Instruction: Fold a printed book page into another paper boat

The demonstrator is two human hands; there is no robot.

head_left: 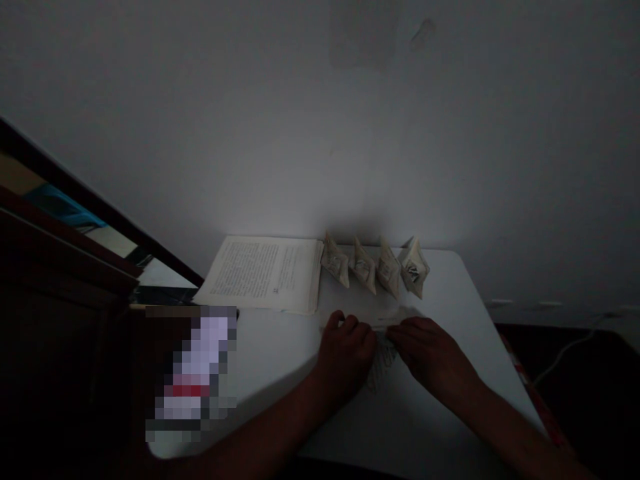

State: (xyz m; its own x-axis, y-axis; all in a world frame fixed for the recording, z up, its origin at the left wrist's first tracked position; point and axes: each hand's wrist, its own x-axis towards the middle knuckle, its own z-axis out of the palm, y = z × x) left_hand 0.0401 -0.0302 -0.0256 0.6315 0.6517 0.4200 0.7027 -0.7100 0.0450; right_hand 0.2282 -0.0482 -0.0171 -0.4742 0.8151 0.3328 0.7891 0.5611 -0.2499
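A sheet of printed paper lies on the white table, partly folded and mostly covered by my hands. My left hand is closed over its left part, fingers curled and pressed down. From the other side my right hand pinches the paper near its middle, fingertips close to my left hand. Just beyond stand several folded paper boats in a row, among them a leftmost boat and a rightmost boat. Dim light hides the finer folds.
A stack of printed pages rests at the table's back left. A blurred-out, phone-like object is at the left edge. The white table meets a bare wall. Dark furniture stands left; a pale cable runs at right.
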